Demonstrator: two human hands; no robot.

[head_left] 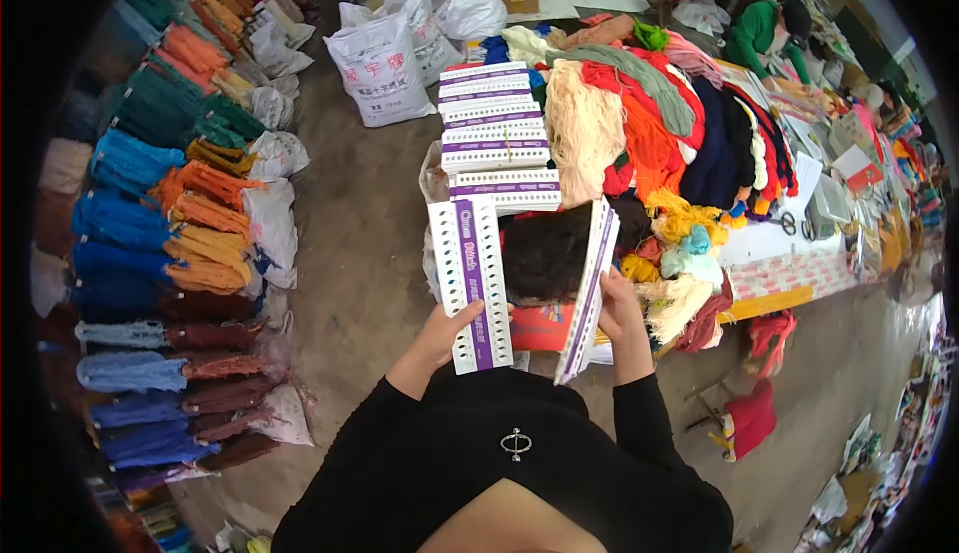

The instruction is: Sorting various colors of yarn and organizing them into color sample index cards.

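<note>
Two flat white card thread organisers with punched holes down the edges and a purple middle stripe are up in the hands – one each. The left hand (437, 338) grips the lower end of one card (470, 283), held face-up and upright; the right hand (621, 321) is closed around the edge of the other card (588, 288), which is turned nearly edge-on. Both sit just in front of the row of matching white and purple cards (496, 133) laid overlapping on the table (769, 303); about nine or ten lie in that row, though the overlaps make the count unsure.

By my reading this is a sorting or pairing step: the two cards look ready to be brought together or set back on the row, which calls for squaring the tilted one first.

Right of the row lies a heap of yarn skeins (649, 123) in cream, orange, red, green and navy – too tangled to count
</note>
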